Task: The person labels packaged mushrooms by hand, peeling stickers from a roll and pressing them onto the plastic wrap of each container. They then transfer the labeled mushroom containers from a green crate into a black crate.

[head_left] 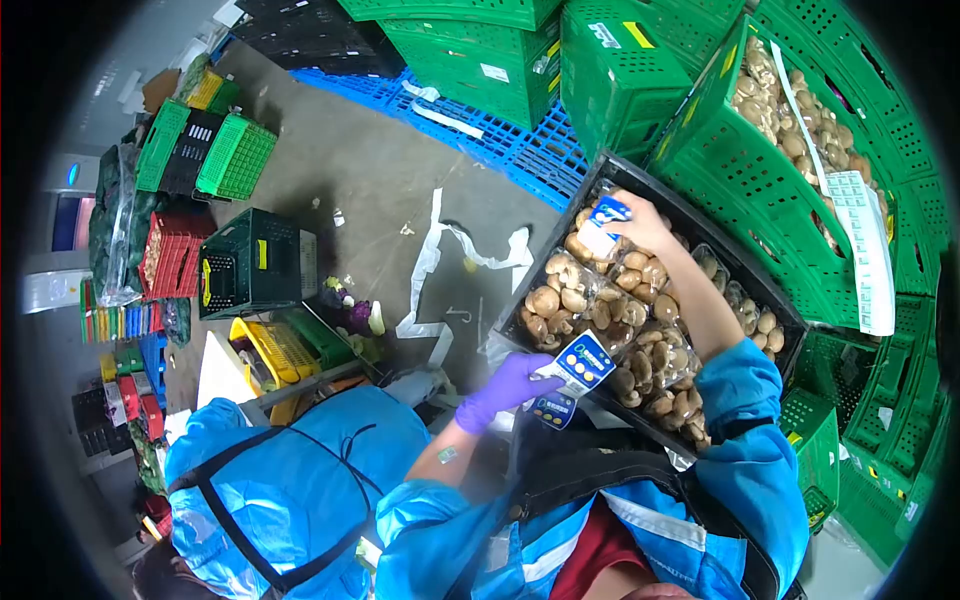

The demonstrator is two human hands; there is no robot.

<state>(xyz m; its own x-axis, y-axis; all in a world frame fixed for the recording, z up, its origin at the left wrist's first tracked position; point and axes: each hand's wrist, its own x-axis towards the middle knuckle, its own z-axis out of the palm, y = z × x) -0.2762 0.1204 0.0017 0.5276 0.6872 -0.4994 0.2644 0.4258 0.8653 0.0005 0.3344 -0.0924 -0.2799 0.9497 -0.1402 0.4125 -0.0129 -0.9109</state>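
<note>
A black crate [715, 205] in front of me holds several clear bags of brown mushrooms [655, 362]. My left hand [508, 388], in a purple glove, is closed on blue-and-white labels [584, 364] at the crate's near left edge. A second label [551, 408] hangs just below them. Over the far left corner of the crate, my bare right hand [642, 222] pinches another blue-and-white label [604, 225] against a mushroom bag. Part of that bag is hidden by the hand and label.
Green crates stand on the right, one holding mushrooms [800, 115] with a strip of printed paper [860, 250] over its side. A blue pallet [545, 150] lies beyond. Torn white tape [430, 270] litters the floor. A person in blue [290, 490] is close on my left.
</note>
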